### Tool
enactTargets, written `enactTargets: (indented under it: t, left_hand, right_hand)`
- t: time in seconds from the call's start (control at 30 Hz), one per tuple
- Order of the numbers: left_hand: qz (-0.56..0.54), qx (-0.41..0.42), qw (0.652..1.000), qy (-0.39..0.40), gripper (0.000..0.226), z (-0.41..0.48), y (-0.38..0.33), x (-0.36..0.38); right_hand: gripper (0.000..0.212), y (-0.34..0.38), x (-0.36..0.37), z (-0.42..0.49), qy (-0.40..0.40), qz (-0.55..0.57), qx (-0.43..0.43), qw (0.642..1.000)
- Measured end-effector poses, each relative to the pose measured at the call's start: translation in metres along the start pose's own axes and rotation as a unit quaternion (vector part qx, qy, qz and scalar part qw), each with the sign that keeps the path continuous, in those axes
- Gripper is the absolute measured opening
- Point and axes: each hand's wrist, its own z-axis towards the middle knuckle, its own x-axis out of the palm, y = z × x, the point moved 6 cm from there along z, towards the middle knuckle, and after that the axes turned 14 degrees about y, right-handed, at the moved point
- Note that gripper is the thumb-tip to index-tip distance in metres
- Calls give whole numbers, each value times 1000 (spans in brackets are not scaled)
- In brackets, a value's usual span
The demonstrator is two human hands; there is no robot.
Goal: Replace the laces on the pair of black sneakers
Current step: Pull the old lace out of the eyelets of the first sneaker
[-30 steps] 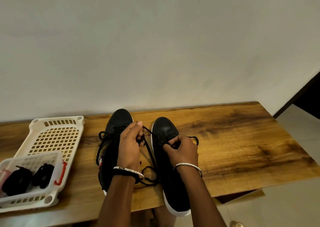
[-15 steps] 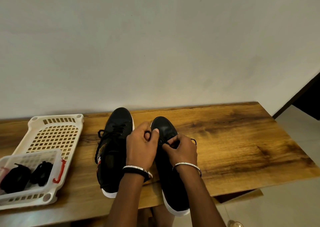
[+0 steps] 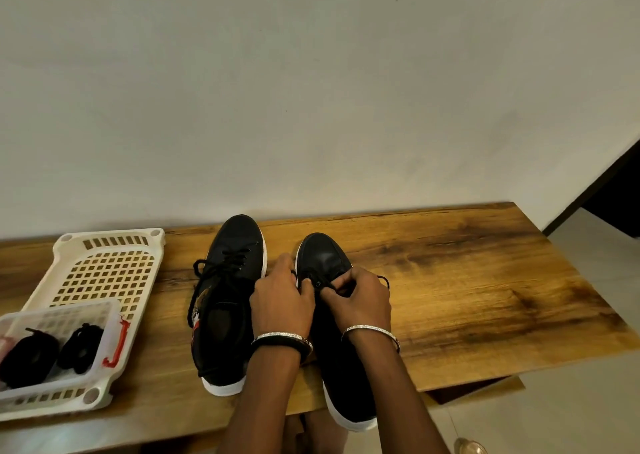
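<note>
My left hand (image 3: 282, 301) and right hand (image 3: 362, 303) each pinch-grip the black lace (image 3: 323, 283) near the toe of the right sneaker (image 3: 323, 256), beside the laced sneaker (image 3: 235, 245) on the bench (image 3: 450, 280); best pull both ends evenly, untwisted.

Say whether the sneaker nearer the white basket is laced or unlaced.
Laced, but untied: a black lace crosses the sneaker at its eyelets, and loose ends trail down its side.

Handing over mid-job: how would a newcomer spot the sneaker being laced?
On the brown wooden table, two black white-soled sneakers stand together. Pick the right one, heel overhanging the edge, its black lace pinched by left hand and right hand.
</note>
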Motion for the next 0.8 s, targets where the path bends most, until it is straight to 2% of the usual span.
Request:
enactTargets:
  t: [0.13, 0.23, 0.3, 0.37, 0.4, 0.47, 0.53, 0.57, 0.63, 0.67, 0.73, 0.8]
  left_hand:
    - [-38, 41, 998, 2, 31, 1, -4, 1]
    - [-175, 35, 984, -14, 32, 4, -1, -7]
    - [-329, 18, 944, -19, 36, 4, 2, -15]
    - [-459, 23, 888, -25, 39, 2, 2, -24]
    - [-498, 30, 866, -19, 37, 1, 0, -27]
    - [-514, 35, 857, 19, 32, -2, -7, -30]
    - [-470, 17, 880, 64, 47, -2, -5, -25]
    - [-399, 6, 914, 69, 46, -1, -2, -24]
    - [-198, -6, 978, 63, 26, -1, -1, -22]
    - [-112, -19, 991, 65, 20, -1, -1, -20]
    - [25, -29, 996, 82, 28, -2, -3, -10]
    - [113, -28, 989, 94, 27, -3, -5, -2]
  right_hand:
    - [13, 0, 0, 0, 0, -6, 0, 1000]
    - [13, -1, -1, 0, -4, -7, 5, 1000]
    - [13, -2, -1, 0, -6, -3, 9, 1000]
    - [13, -3, -2, -1, -7, 2, 11, 1000]
    - [13, -3, -2, -1, -7, 3, 11, 1000]
    - [13, -3, -3, -2, -6, 2, 12, 1000]
    - [13, -3, -3, -1, -5, -1, 13, 1000]
    - [13, -3, -2, -1, -4, -2, 13, 1000]
    - [14, -3, -3, -1, -3, -5, 15, 1000]
    - [14, -2, -3, -1, -2, -6, 15, 1000]
    - [15, -2, -4, -1, -2, -10, 14, 1000]
    - [17, -2, -4, -1, -3, -12, 13, 1000]
